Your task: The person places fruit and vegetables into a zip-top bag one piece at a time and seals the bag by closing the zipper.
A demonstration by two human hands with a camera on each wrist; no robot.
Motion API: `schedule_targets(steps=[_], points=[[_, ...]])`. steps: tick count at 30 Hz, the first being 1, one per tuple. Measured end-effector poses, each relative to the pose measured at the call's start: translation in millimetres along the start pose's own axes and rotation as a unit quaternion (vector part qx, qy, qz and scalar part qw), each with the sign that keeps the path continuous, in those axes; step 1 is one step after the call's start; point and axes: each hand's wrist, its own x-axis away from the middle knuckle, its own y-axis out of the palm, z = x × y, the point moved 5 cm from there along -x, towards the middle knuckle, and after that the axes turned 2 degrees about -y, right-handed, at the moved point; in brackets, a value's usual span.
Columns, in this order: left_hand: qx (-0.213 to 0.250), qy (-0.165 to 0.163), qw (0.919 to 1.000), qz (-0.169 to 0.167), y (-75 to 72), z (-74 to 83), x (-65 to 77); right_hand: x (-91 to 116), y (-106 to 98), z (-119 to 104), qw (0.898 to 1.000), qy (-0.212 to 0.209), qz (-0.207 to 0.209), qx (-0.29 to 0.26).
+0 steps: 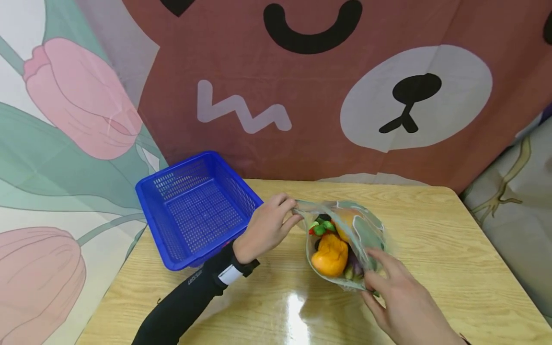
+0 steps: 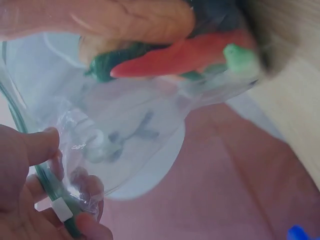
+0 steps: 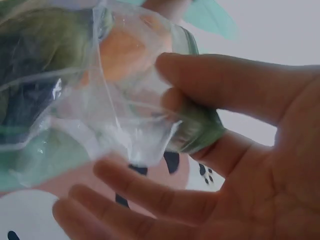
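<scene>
A see-through zip bag [image 1: 374, 229] with a green rim stands on the table, its mouth partly spread. Inside lie a wrinkled orange vegetable [image 1: 330, 256], a purple eggplant [image 1: 354, 264] and small green pieces [image 1: 321, 227]. Through the film in the left wrist view, a long red pepper [image 2: 180, 56] shows beside a dark green one [image 2: 103, 67]. My left hand [image 1: 268, 225] pinches the rim's left end, near a white slider [image 2: 62, 209]. At the opposite end, my right hand [image 1: 405, 298] pinches the rim between thumb and index finger, other fingers apart from it.
A blue plastic basket [image 1: 236, 181] with perforated walls stands at the table's left, close to my left forearm. Behind the wooden table [image 1: 457, 268] hangs a printed cloth [image 1: 310, 143] with a bear face and tulips.
</scene>
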Motion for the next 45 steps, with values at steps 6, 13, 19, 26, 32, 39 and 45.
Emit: schedule_targets(steps=[6, 13, 19, 26, 32, 39, 45], points=[[0.022, -0.009, 0.999, 0.038, -25.8, -3.9, 5.1, -4.7, -25.0, 13.2, 0.997, 0.014, 0.047, -0.06], [0.095, 0.009, 0.9908, 0.096, -63.7, 2.4, 4.7, -24.0, -55.6, 45.4, 0.979, -0.034, 0.154, -0.132], [0.158, 0.023, 0.9791, 0.126, -85.3, 12.1, 6.1, -43.7, -58.7, 72.6, 0.938, -0.041, 0.227, -0.26], [0.179, 0.02, 0.9715, 0.154, -97.9, 18.6, 9.1, -55.1, -58.6, 75.6, 0.907, -0.034, 0.282, -0.309], [0.238, -0.069, 0.9573, 0.149, -89.2, 0.9, 3.5, -65.9, -53.0, 82.1, 0.906, 0.02, 0.292, -0.304], [0.347, -0.167, 0.9145, 0.124, -77.0, -19.4, 3.9, -72.8, -50.5, 91.8, 0.911, 0.046, 0.283, -0.298], [0.387, -0.16, 0.8956, 0.151, -79.0, -14.8, 4.0, -79.0, -53.4, 83.5, 0.946, 0.047, 0.251, -0.199]])
